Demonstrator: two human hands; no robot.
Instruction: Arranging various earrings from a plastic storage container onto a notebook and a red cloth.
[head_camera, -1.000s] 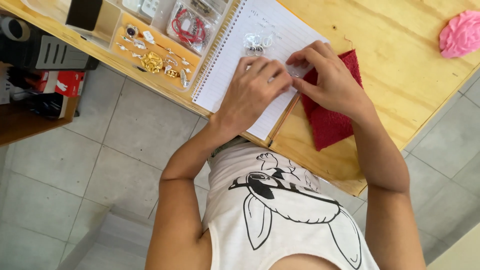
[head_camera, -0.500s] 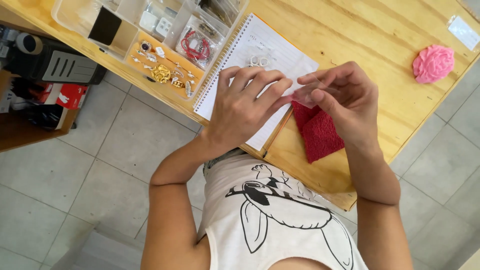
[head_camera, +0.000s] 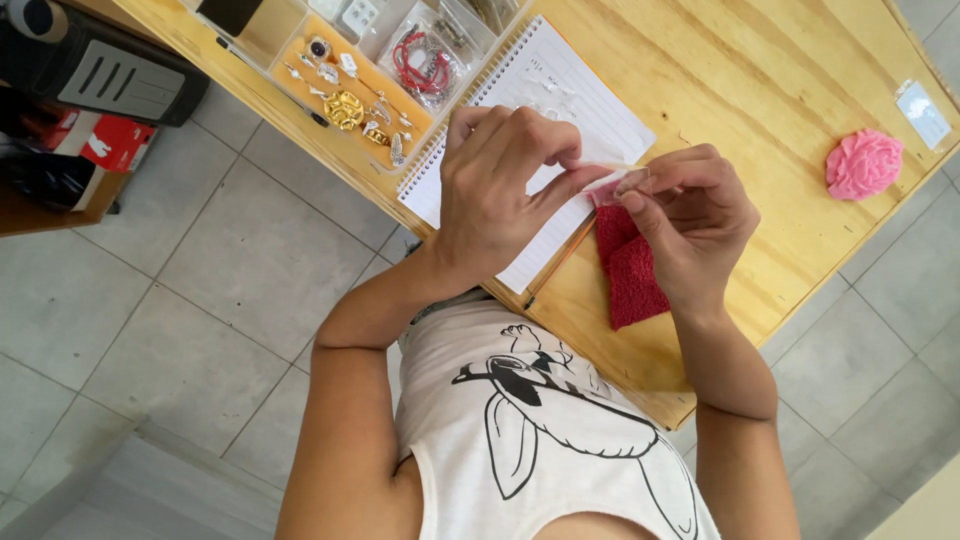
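Clearly, I see both hands raised just above the spiral notebook (head_camera: 560, 110), meeting over its near edge. My left hand (head_camera: 500, 190) and right hand (head_camera: 695, 215) each pinch a small clear plastic bag (head_camera: 618, 183) between thumb and fingertips, the other fingers curled. I judge it very light, limp and slippery, best held by its edges with a gentle pinch. Just right of the notebook lies a red cloth (head_camera: 630, 270); beyond the notebook's far side sits a jewellery tray (head_camera: 350, 100).
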